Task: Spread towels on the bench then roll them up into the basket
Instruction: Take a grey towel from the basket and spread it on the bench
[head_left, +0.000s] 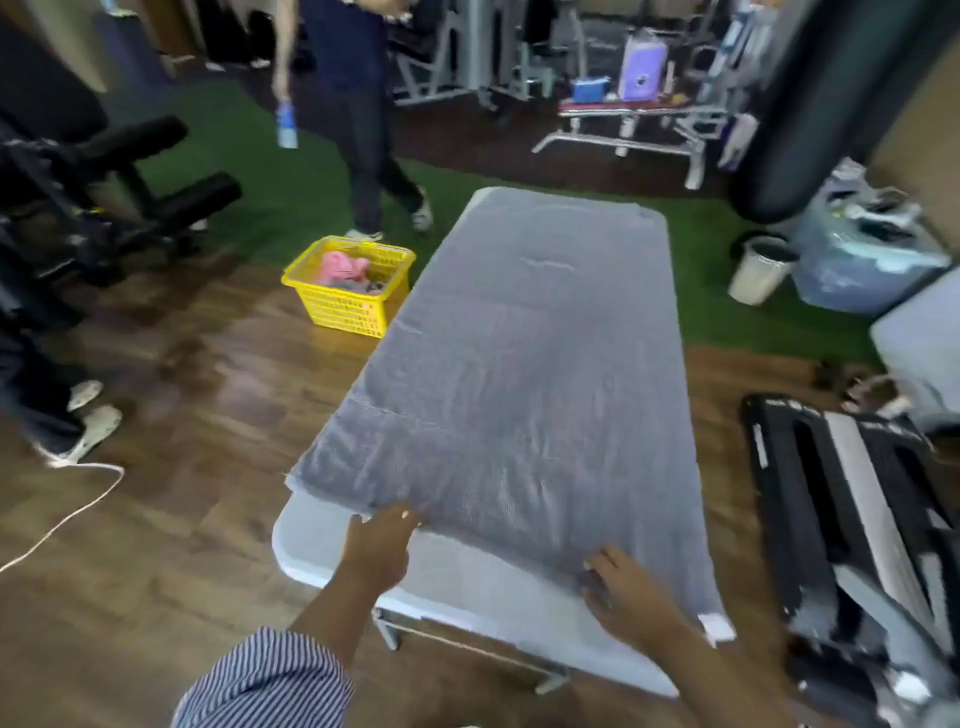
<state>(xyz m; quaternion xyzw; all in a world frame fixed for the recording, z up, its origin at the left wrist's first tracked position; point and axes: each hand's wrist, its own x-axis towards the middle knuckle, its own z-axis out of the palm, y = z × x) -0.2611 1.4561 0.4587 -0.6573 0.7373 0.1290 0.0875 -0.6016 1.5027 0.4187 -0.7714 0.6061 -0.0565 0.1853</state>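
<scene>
Gym floor: white counter (311, 551) bearing grey towel (519, 374), spread flat. Left hand (382, 540) and right hand (623, 587), fingers released, rest on towel's near edge. Yellow basket (345, 306) left of counter; black step (852, 499) right.

Two bare forearms show at the near end of the bench (332, 551), each ending in a bare hand. The left hand (382, 543) has short nails; one catches the light as a pale spot. Its forearm is uncovered up to a sleeve (270, 680) pushed back near the elbow, made of thin fabric with narrow dark blue and white stripes running along the arm. The right hand (631, 590) and its forearm are uncovered as far as they can be seen. No rings, watch or bands are visible.
</scene>
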